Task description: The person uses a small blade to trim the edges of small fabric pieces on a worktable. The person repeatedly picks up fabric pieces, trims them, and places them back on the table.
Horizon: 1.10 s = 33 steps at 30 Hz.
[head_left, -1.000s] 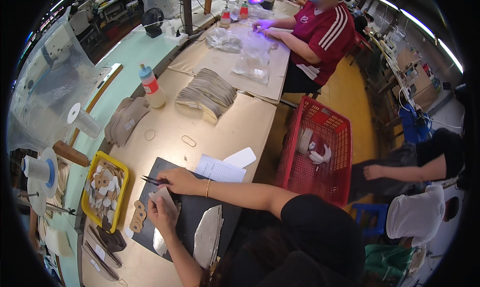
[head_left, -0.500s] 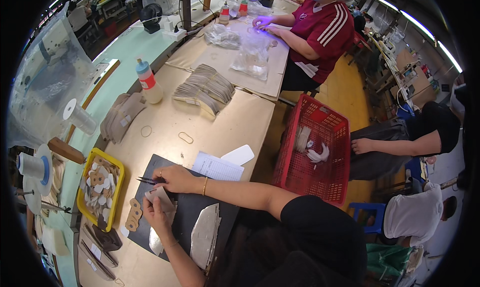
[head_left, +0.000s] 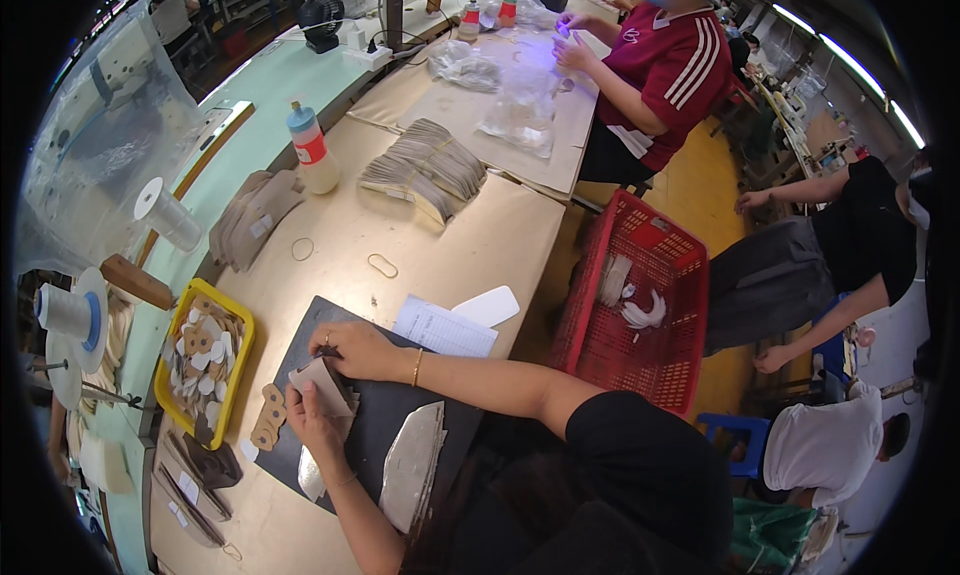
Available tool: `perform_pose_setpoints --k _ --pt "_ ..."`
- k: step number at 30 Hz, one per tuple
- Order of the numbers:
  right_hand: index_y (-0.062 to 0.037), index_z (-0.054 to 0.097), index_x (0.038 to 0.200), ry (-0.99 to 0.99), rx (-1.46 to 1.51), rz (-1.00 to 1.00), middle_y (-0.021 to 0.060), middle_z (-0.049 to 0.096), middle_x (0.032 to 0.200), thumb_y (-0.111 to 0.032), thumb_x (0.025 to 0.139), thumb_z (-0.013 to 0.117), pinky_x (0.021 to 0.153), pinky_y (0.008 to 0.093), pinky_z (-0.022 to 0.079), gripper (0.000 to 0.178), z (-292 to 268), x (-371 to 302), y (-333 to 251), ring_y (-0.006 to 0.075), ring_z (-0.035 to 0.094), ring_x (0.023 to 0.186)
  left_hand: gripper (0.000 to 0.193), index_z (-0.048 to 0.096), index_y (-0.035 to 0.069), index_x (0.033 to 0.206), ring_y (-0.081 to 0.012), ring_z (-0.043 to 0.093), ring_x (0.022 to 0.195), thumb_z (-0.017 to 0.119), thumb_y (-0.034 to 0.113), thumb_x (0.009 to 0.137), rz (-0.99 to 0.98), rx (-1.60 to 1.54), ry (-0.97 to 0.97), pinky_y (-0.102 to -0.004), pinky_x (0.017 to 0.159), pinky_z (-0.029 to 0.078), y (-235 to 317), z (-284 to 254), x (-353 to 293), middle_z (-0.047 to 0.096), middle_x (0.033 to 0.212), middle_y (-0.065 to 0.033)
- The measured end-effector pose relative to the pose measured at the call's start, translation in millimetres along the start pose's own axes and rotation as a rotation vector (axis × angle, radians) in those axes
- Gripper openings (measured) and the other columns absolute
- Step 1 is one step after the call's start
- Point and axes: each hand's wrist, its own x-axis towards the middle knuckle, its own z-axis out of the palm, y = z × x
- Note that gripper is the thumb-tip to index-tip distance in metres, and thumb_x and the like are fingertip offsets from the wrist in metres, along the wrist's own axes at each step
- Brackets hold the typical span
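My left hand [head_left: 318,425] is closed on a small beige fabric piece [head_left: 322,383], its thumb lying on the face of the piece. Against the piece's far edge is my right hand [head_left: 355,352], fingers curled round dark pointed tweezers [head_left: 328,352], mostly hidden by the fingers. Both hands are over a black mat [head_left: 385,400]. On the mat, right of my left forearm, lies a stack of pale shiny-faced pieces [head_left: 410,465]. Tan pieces with holes [head_left: 268,418] lie beside the mat's left edge.
A yellow tray [head_left: 245,375] of small cut pieces stands at left. Paper [head_left: 440,330], rubber bands [head_left: 382,266], bundled fabric [head_left: 425,165] and a bottle [head_left: 313,147] lie or stand farther back. A red crate [head_left: 575,350] is at right. Co-workers are beyond it and across the table.
The tweezers' tips, which stuck out leftward, are now turned in by the fabric piece. My right hand has closed in on it. A standing person at right has shifted their arms.
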Motion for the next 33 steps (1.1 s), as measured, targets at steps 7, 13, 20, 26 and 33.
perform_pose_setpoints --k 7,13,20,26,33 --pt "-0.0083 0.064 0.09 -0.027 0.019 0.033 0.0071 0.065 0.088 -0.003 0.075 0.067 0.07 0.0366 0.052 0.016 0.2 0.6 1.7 0.0279 0.065 0.078 0.023 0.058 0.001 0.111 -0.0094 0.06 0.083 0.055 0.021 0.099 -0.014 0.069 -0.017 -0.0229 0.076 0.049 1.7 1.2 -1.9 0.064 0.098 -0.0053" --pt "-0.0082 0.065 0.09 -0.028 0.029 0.04 0.0071 0.065 0.089 -0.003 0.075 0.067 0.07 0.0364 0.052 0.015 -0.8 0.2 0.4 0.028 0.065 0.077 0.024 0.059 0.001 0.111 -0.0087 0.06 0.081 0.056 0.021 0.099 -0.013 0.077 0.008 -0.0224 0.074 0.049 0.0 1.3 -0.8 0.064 0.097 -0.0044" --pt "-0.0082 0.064 0.089 -0.032 0.007 0.025 0.0067 0.065 0.089 -0.003 0.075 0.067 0.07 0.0364 0.052 0.015 -0.8 1.1 0.5 0.028 0.065 0.077 0.023 0.06 0.001 0.11 -0.0083 0.06 0.082 0.056 0.021 0.099 -0.02 0.081 0.001 -0.0224 0.075 0.049 1.0 1.4 -1.3 0.064 0.097 -0.0042" --pt "-0.0082 0.064 0.089 -0.047 0.017 0.043 0.0068 0.065 0.088 -0.003 0.074 0.068 0.07 0.0369 0.052 0.016 -2.8 1.5 -1.4 0.0281 0.065 0.078 0.021 0.06 0.001 0.108 -0.008 0.059 0.082 0.055 0.019 0.099 -0.006 0.101 0.0 -0.0221 0.074 0.048 1.3 2.0 -0.8 0.064 0.095 -0.0041" --pt "-0.0084 0.064 0.089 -0.059 0.024 0.057 0.0071 0.065 0.087 -0.002 0.074 0.068 0.07 0.0371 0.052 0.017 -3.2 1.6 -2.0 0.0285 0.065 0.079 0.02 0.06 0.0 0.108 -0.0077 0.058 0.083 0.054 0.018 0.099 -0.004 0.11 0.002 -0.0216 0.075 0.046 0.9 0.7 -1.1 0.064 0.096 -0.0038"
